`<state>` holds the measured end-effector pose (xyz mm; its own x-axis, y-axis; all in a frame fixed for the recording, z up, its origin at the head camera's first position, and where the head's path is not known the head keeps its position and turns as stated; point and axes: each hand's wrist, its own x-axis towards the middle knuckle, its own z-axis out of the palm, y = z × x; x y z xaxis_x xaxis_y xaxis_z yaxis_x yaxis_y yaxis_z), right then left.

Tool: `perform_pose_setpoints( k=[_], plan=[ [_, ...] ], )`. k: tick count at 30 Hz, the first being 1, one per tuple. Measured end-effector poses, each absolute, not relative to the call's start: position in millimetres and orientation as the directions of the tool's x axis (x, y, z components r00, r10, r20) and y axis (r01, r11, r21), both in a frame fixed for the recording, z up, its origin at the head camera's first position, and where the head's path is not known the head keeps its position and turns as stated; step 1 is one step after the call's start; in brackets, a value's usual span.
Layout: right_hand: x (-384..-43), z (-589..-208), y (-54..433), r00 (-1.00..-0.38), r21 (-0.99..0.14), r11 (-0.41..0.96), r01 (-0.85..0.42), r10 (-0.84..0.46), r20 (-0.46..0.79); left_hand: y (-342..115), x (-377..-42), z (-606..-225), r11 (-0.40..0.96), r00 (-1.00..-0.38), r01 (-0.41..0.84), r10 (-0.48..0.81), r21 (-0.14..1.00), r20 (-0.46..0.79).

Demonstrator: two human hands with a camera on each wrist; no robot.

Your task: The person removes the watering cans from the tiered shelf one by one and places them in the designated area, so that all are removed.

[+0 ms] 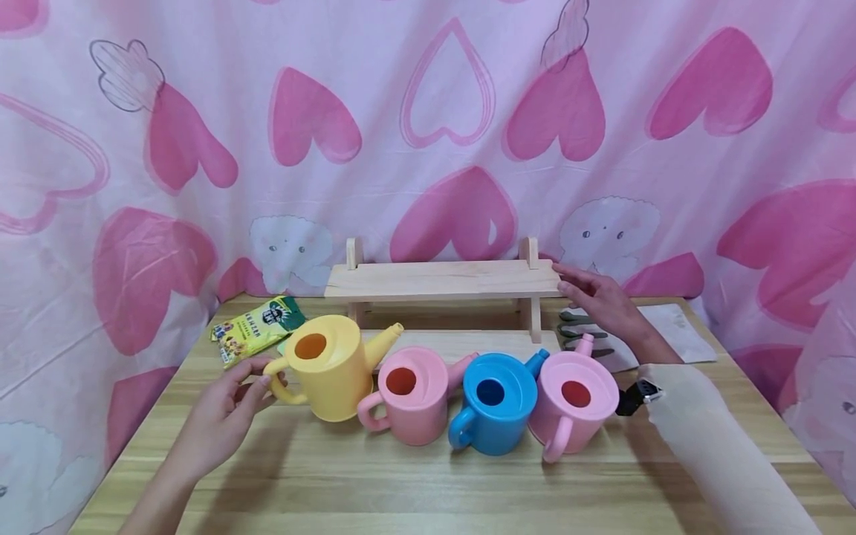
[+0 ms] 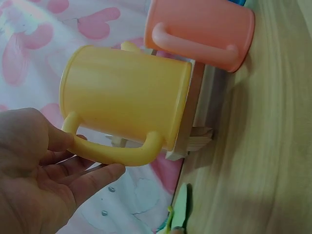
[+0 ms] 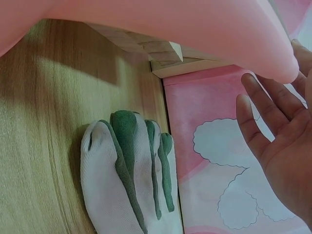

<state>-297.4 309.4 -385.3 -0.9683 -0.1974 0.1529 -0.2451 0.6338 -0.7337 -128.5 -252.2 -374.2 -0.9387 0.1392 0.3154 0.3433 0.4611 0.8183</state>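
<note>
My left hand (image 1: 224, 412) holds a yellow watering can (image 1: 334, 383) by its handle, with thumb and fingers around the grip in the left wrist view. The can is upright, its spout pointing right. To its right stand a pink watering can (image 1: 414, 409), a blue watering can (image 1: 498, 416) and another pink watering can (image 1: 576, 401). Behind them is a two-tier wooden shelf (image 1: 441, 279). My right hand (image 1: 602, 303) has its fingertips at the right end of the upper board. Its fingers (image 3: 278, 105) are loosely extended in the right wrist view, partly hidden by a pink spout.
A yellow-green packet (image 1: 257, 331) lies at the back left. White gloves with green fingers (image 3: 131, 165) lie on the table (image 1: 348, 490) at the back right, under my right arm. A pink heart-patterned curtain (image 1: 461, 89) hangs behind the table.
</note>
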Motion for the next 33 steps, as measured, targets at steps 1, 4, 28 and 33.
perform_pose_setpoints(
  k=[1, 4, 28, 33],
  plan=[
    [-297, -386, 309, -0.968, -0.735, 0.632, -0.245, -0.199, 0.152, -252, -128, -375, 0.458, -0.942, 0.333, 0.135, 0.824, 0.306],
    [-297, -386, 309, -0.969, -0.744, 0.624, -0.239, -0.197, 0.146, -254, -126, -377, 0.451, -0.954, 0.300, 0.122, 0.841, 0.274],
    [-296, -387, 310, -0.971, -0.743, 0.627, -0.233, -0.186, 0.148, -255, -109, -406, 0.401, -0.986, 0.166, 0.089, 0.901, 0.142],
    [-295, -386, 309, -0.972, -0.741, 0.630, -0.233, -0.183, 0.150, -253, -108, -411, 0.409, -0.983, 0.185, 0.087, 0.894, 0.164]
  ],
)
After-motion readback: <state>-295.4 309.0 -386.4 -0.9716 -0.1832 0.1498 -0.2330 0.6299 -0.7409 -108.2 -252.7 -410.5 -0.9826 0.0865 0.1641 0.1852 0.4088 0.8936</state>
